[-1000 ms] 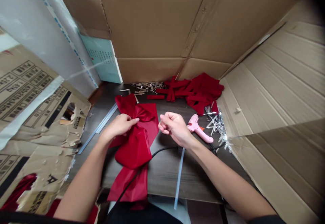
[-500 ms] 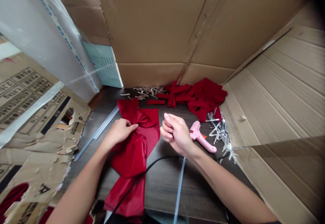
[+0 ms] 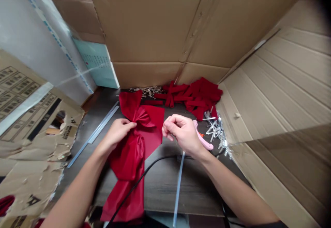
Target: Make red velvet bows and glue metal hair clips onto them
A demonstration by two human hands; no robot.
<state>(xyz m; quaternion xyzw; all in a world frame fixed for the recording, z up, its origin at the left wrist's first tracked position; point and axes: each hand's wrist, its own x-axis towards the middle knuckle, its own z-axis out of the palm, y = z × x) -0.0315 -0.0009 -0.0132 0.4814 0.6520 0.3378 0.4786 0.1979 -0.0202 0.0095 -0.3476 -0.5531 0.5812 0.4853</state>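
My left hand pinches the gathered middle of a large red fabric bow, whose loops and tails spread over the dark table. To the right of the bow, my right hand is held above the table with its fingers curled together. Whether something small sits in those fingers is hidden. Just behind that hand lies a pink glue gun, partly covered by it. A black cord runs across the bow's lower tail, and a clear glue stick points toward the front edge.
At the back lie a heap of red fabric strips and a pile of metal clips. Silver twist ties are scattered at the right. More clear glue sticks lie at the left. Cardboard walls enclose the table.
The view has shifted slightly. The bow's upper loop now stands up more and its pleated centre shows more. My right hand has turned, covering more of the glue gun.
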